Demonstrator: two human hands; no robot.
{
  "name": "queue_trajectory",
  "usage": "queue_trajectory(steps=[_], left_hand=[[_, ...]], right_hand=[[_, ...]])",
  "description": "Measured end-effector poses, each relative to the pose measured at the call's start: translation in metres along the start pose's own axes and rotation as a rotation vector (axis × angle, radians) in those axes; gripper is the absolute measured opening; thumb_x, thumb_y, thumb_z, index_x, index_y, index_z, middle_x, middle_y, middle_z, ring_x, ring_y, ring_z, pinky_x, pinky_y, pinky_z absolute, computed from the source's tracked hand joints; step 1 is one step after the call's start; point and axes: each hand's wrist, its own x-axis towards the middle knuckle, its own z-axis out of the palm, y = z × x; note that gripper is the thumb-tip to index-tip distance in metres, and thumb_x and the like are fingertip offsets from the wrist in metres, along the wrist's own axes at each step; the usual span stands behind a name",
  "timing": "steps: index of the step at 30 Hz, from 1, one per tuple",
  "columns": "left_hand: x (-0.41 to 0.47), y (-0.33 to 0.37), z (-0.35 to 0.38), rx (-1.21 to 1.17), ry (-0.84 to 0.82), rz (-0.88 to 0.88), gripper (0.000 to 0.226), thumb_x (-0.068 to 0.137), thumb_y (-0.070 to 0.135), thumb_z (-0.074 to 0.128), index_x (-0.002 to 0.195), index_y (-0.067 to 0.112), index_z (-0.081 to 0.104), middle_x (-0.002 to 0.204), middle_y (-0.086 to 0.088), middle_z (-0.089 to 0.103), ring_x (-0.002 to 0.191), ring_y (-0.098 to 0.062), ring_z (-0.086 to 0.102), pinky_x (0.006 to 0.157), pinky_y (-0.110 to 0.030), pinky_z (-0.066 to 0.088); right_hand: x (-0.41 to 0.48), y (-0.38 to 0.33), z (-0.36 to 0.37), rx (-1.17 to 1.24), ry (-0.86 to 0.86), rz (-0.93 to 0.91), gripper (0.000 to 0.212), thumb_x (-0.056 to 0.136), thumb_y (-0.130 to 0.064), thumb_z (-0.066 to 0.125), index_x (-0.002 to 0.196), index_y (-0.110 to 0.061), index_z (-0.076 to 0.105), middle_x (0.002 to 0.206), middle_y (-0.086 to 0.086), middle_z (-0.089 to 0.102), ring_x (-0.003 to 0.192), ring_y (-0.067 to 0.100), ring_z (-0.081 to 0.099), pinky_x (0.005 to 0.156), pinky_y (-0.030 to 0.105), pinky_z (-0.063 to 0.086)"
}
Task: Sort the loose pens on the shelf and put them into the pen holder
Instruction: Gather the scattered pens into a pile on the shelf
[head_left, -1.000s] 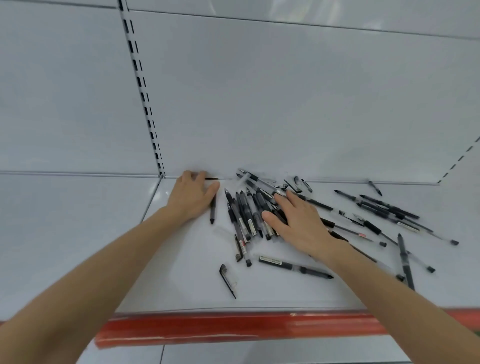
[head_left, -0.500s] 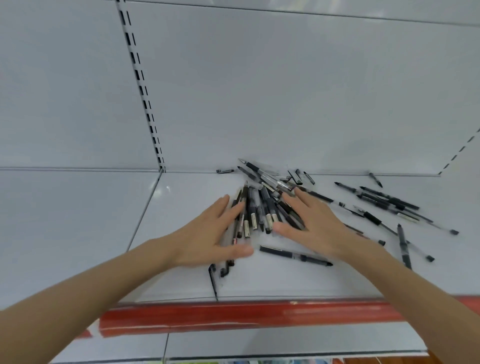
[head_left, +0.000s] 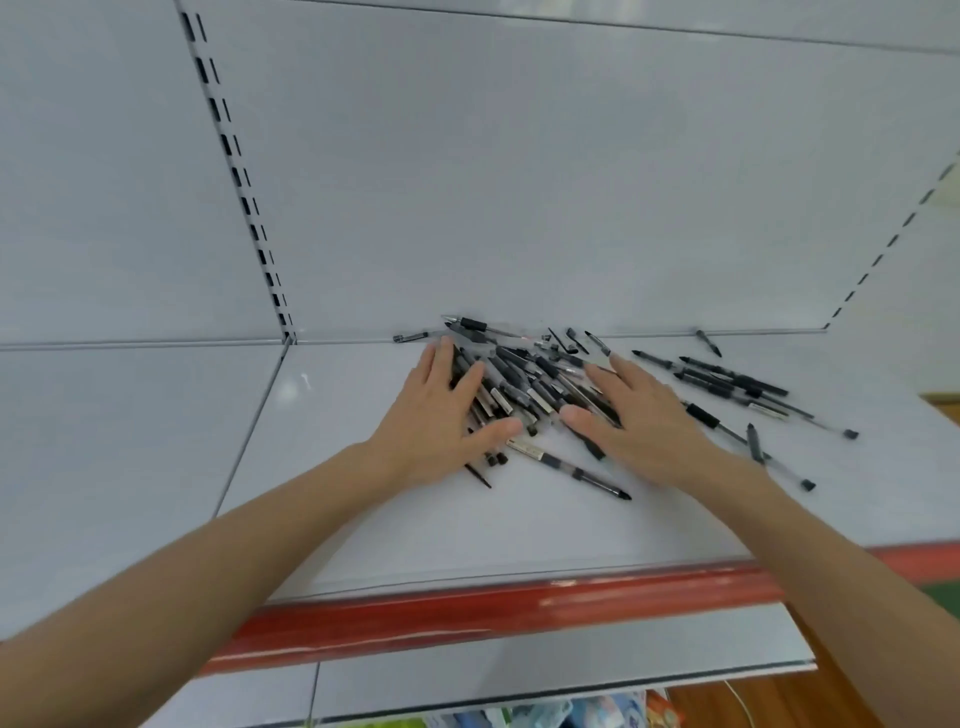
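A heap of black pens (head_left: 524, 384) lies on the white shelf (head_left: 363, 509) near its back wall. My left hand (head_left: 436, 415) lies flat against the heap's left side, fingers spread, palm down. My right hand (head_left: 639, 421) rests flat on the heap's right side, fingers apart. One pen (head_left: 571, 470) lies alone in front of the heap, between my wrists. More loose pens (head_left: 732, 384) are scattered to the right. A short pen (head_left: 410, 337) sits by the back wall. No pen holder is in view.
The shelf has a red front strip (head_left: 467, 618) and a clear lip. White back panels with slotted uprights (head_left: 244, 197) rise behind. A neighbouring shelf section (head_left: 119, 431) extends to the left. Colourful goods (head_left: 545, 717) show on the level below.
My left hand came from the back left corner to the heap's left side. Both hands have pushed the pens closer together into a tighter heap. The camera has tilted down a little.
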Motion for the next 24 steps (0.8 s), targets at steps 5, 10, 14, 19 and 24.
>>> queue_trajectory(steps=[5, 10, 14, 19, 24], left_hand=[[-0.005, 0.007, 0.007, -0.006, -0.088, 0.028, 0.092, 0.074, 0.078, 0.03, 0.147, 0.032, -0.001, 0.155, -0.009, -0.017, 0.141, -0.028, -0.02, 0.115, -0.041, -0.005], [0.019, 0.041, 0.02, -0.003, -0.101, 0.139, 0.089, 0.077, 0.076, 0.031, 0.148, 0.03, 0.001, 0.155, -0.007, -0.016, 0.141, -0.03, -0.021, 0.115, -0.043, -0.005], [0.023, 0.039, 0.019, 0.069, 0.002, 0.111, 0.096, 0.071, 0.085, 0.019, 0.147, 0.028, 0.008, 0.156, -0.009, -0.013, 0.142, -0.032, -0.017, 0.115, -0.048, 0.0], [0.018, 0.047, 0.027, 0.124, 0.002, 0.193, 0.103, 0.058, 0.086, 0.005, 0.147, 0.033, 0.004, 0.156, -0.008, -0.014, 0.142, -0.028, -0.018, 0.115, -0.051, 0.0], [0.023, 0.055, 0.031, 0.147, -0.013, 0.205, 0.106, 0.057, 0.086, 0.004, 0.147, 0.03, 0.006, 0.157, -0.007, -0.007, 0.144, -0.027, -0.011, 0.116, -0.052, 0.001]], right_hand=[[-0.036, 0.029, -0.004, -0.149, -0.173, 0.118, 0.094, 0.072, -0.079, 0.026, 0.148, -0.028, 0.004, 0.158, 0.005, -0.006, 0.145, 0.023, -0.001, 0.118, 0.046, 0.006], [-0.036, 0.03, 0.009, -0.104, -0.111, 0.116, 0.082, 0.086, -0.066, 0.031, 0.149, -0.022, 0.004, 0.158, 0.008, -0.007, 0.145, 0.023, -0.006, 0.118, 0.045, 0.003], [-0.038, 0.028, 0.0, 0.11, 0.057, 0.093, 0.073, 0.088, -0.056, 0.044, 0.147, -0.023, 0.018, 0.158, 0.006, 0.005, 0.145, 0.021, 0.003, 0.118, 0.041, 0.009], [-0.058, 0.078, -0.005, -0.046, 0.117, 0.454, 0.078, 0.085, -0.065, 0.035, 0.145, -0.016, 0.022, 0.151, 0.019, 0.022, 0.139, 0.034, 0.021, 0.112, 0.048, 0.021], [-0.047, 0.069, 0.005, 0.025, 0.053, 0.387, 0.057, 0.095, -0.048, 0.031, 0.136, -0.008, 0.031, 0.138, 0.019, 0.035, 0.131, 0.034, 0.026, 0.108, 0.041, 0.022]])
